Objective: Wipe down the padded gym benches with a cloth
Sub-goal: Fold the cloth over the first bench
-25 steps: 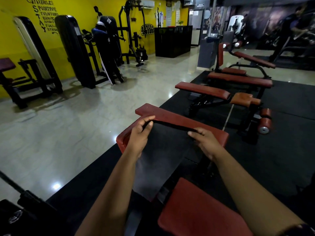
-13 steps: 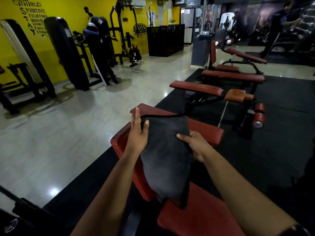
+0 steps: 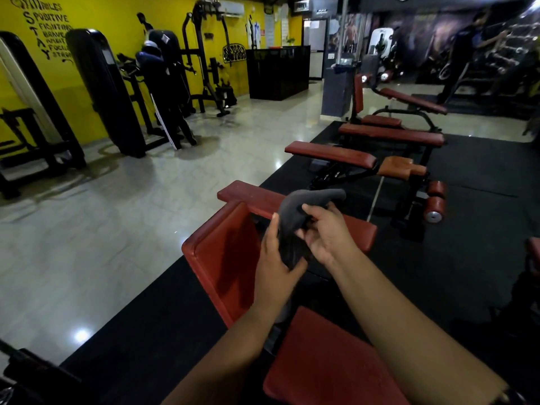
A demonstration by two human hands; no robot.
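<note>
Grey cloth bunched into a lump, held in the air just above the near bench, apart from its red padding. Held from the left by the left hand, fingers laid up along the cloth's near side, thumb tucked under the hanging part. Pinched from the right by the right hand, thumb and curled fingers closed on the folds near the middle. Upper end of the cloth poking out to the right, past the right hand. Lower end hidden behind the left wrist. Both forearms bare, reaching in from the bottom edge.

Below the arms, a red seat, separated from the tilted back pad by a dark gap.

Further along the black mat, a second bench and a third bench, both red, lined up one behind the other. Red rollers at the second bench's right end.

Left of the mat, glossy pale floor with a bright reflection near the bottom left. Against the yellow wall, black lettering and a row of black machines. Behind them, a black counter. Far right, blurred, a person in dark clothes.
</note>
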